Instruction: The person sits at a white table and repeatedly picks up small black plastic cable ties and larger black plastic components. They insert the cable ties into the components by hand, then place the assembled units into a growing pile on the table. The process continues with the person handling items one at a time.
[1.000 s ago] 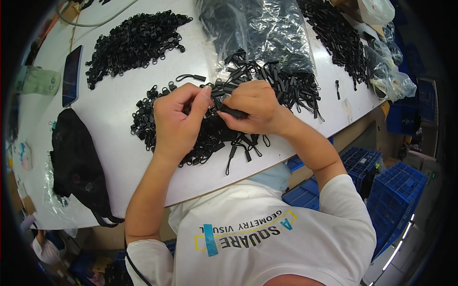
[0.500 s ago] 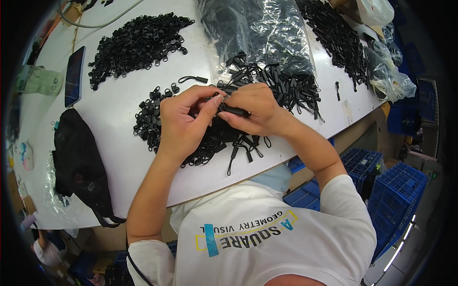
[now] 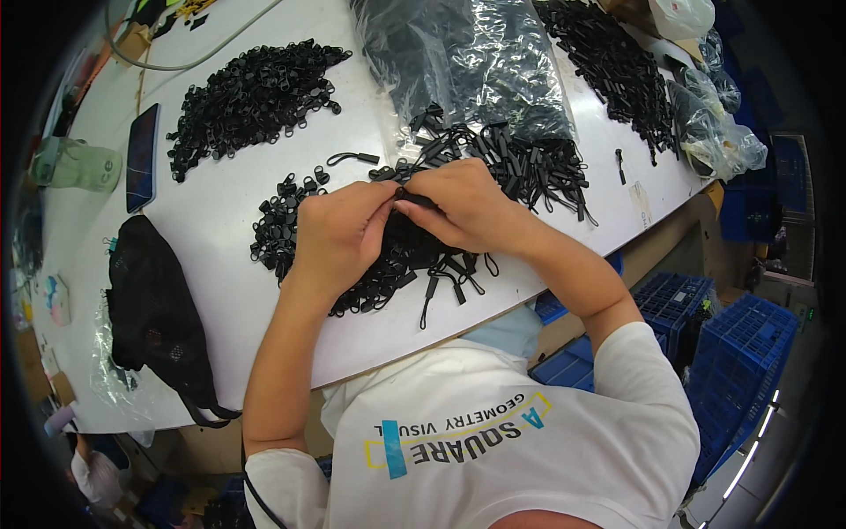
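I see the right hand pinching a slim black plastic cord pull above the black heap; the left hand's hold is hidden — cannot tell. Likely light, smooth, stiff-bodied — grasp mid-barrel.

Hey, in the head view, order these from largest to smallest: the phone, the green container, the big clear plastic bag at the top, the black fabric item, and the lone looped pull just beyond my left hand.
1. Clear plastic bag
2. Black fabric item
3. Phone and green container: too alike to rank
4. Looped pull
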A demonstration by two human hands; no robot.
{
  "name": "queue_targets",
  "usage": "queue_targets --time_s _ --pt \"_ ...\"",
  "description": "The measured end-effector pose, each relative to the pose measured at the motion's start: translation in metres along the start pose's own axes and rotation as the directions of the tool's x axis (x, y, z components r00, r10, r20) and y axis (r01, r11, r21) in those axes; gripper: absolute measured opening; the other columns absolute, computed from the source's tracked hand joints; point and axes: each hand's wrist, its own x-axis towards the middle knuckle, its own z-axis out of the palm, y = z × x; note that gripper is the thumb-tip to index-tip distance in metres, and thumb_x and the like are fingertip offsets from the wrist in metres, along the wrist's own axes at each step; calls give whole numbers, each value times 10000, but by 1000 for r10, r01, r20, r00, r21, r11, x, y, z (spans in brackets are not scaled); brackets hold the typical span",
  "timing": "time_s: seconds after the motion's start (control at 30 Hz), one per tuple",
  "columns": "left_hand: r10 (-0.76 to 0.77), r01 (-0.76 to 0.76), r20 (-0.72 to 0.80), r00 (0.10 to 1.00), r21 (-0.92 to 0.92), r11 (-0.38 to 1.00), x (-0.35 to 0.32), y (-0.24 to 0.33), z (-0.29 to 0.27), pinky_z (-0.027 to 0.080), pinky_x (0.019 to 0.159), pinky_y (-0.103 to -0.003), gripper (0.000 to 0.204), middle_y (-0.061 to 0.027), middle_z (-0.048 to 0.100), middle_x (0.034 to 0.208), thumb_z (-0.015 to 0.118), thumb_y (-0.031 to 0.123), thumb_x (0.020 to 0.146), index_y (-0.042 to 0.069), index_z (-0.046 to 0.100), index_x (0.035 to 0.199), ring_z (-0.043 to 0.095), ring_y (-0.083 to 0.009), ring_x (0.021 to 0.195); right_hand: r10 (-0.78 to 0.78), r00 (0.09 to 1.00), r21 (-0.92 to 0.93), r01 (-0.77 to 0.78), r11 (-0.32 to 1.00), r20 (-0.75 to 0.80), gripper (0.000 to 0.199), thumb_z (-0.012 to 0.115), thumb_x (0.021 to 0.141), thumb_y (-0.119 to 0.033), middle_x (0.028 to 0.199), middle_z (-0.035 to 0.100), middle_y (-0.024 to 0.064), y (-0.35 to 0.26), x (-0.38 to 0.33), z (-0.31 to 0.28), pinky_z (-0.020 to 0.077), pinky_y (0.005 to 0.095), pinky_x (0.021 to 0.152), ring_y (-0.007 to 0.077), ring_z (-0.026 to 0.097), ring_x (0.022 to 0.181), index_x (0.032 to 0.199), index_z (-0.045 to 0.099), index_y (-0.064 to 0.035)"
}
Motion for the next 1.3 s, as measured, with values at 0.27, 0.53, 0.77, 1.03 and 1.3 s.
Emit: queue_targets --time_s 0.27,0.53,0.77,1.03,1.3 --pt "27 -29 17 999 71 997 -1 -2 2 497 548 -294 197 -120 669 798 640 -60 731 7 655 916 644 -244 623 3 991 -74 7 997 131 194 658 789 -215 607 568 75 2 -1 0 440 374 475 272 582 534 737 574 -48" --pt "-16 15 54 998 15 1000 1 6 -1 527 632 -287 224 -134 684 869 651 -50 724 -2 660 942 679 -258 738 13 996 -141 -1 990 85 156 686 708 -142 597 530 64 5 -4 5 424 364 467 261 562 529 730 564 -46" --pt "32 -32 -6 999 19 999 1 6 2 523 617 -289 207 -136 679 847 672 -29 730 -6 653 935 671 -257 705 20 997 -159 -7 987 79 179 663 753 -200 615 576 65 3 -1 3 453 374 479 266 595 544 730 570 -49" --pt "57 -47 -60 997 143 989 2 8 -1 495 556 -299 122 -115 641 741 643 -43 752 -7 617 866 632 -253 613 30 996 -145 -18 989 81 179 656 758 -174 601 553 69 2 -1 6 422 381 459 267 576 528 696 543 -51" --pt "-243 290 178 954 -321 902 3 5 -7 347 500 -170 92 12 547 673 604 -14 782 2 601 872 446 -15 559 13 997 -117 -5 993 72 201 655 763 -212 589 558 60 5 -3 7 429 384 449 267 580 514 683 544 -64"
